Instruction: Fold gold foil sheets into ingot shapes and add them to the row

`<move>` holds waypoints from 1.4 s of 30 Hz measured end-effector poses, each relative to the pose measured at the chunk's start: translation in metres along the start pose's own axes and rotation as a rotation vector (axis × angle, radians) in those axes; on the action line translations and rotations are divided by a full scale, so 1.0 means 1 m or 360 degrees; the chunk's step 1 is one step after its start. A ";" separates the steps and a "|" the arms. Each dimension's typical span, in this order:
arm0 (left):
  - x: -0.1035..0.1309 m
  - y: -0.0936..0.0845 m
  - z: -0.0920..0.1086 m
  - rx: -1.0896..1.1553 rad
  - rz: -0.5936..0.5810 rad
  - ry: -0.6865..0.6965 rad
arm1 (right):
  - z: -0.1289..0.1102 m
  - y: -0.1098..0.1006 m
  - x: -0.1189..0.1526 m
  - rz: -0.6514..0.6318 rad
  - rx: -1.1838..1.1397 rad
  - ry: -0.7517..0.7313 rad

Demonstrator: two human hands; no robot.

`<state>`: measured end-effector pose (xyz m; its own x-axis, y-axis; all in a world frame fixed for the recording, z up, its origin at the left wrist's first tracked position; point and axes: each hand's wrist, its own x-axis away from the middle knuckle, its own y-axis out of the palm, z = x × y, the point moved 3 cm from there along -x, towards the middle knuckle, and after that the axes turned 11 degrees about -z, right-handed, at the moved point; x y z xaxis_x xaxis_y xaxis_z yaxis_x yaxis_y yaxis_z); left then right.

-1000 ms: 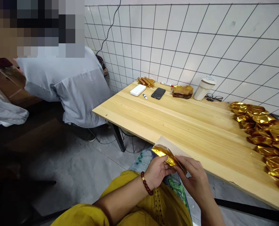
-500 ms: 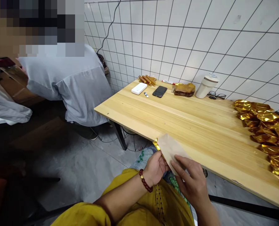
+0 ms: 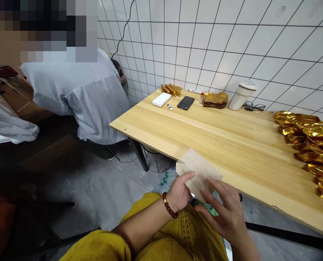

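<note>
A pale, whitish-beige sheet of paper (image 3: 194, 164) is held over my lap, at the near edge of the table. My left hand (image 3: 180, 192) pinches its near-left edge, thumb on top and the other fingers underneath, mostly hidden. A brown bead bracelet (image 3: 170, 207) is on that wrist. My right hand (image 3: 224, 206) lies at the sheet's right side, fingers stretched and apart, index and middle fingertips on or just over the surface. Crumpled gold foil pieces (image 3: 311, 154) are heaped along the right side of the table.
On the wooden table (image 3: 161, 132) are a white power bank (image 3: 161, 99), a black phone (image 3: 185, 103), a marker (image 3: 196, 92), a bundle of gold paper (image 3: 214, 100), folded gold strips (image 3: 171, 89), a cup (image 3: 242, 95) and glasses (image 3: 255, 106). A person in a grey shirt (image 3: 80, 94) sits left.
The sheet has opened out wider, and its gold corner no longer shows. My left thumb has moved onto its top face. My right fingers have spread apart.
</note>
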<state>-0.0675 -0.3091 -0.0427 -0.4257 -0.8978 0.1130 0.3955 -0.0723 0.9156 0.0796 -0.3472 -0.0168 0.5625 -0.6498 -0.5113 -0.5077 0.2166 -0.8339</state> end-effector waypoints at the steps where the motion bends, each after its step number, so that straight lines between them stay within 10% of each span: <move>1: -0.001 -0.001 0.000 0.0065 0.0027 0.0005 | -0.001 0.001 0.004 0.0096 -0.0064 0.0062; 5: -0.001 0.001 0.001 0.0200 0.0008 0.0058 | 0.007 0.020 0.030 0.0761 -0.0899 0.0783; 9: 0.003 0.006 -0.007 0.0155 -0.0036 0.0005 | 0.007 0.056 0.035 0.0610 -0.2015 0.1273; 14: 0.005 0.008 -0.001 -0.0125 -0.0052 0.0162 | 0.009 0.056 0.032 0.0710 -0.2118 0.1586; 23: -0.001 0.006 0.021 -0.0098 0.0097 0.0260 | 0.014 0.051 0.025 0.0695 -0.2122 0.1561; 31: 0.008 0.012 0.005 -0.0041 -0.0483 0.0060 | 0.005 0.044 0.001 0.0706 -0.2786 0.1710; 39: -0.002 0.017 0.006 -0.0130 -0.0162 0.0164 | -0.004 0.045 0.002 0.0451 -0.2787 0.1675; 42: -0.003 0.016 0.007 -0.0108 0.0028 0.0179 | -0.002 0.043 0.013 0.0042 -0.2629 0.1428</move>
<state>-0.0656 -0.3049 -0.0254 -0.3259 -0.9419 0.0813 0.4577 -0.0819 0.8853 0.0639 -0.3473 -0.0591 0.3591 -0.9151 0.1834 -0.8519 -0.2411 0.4649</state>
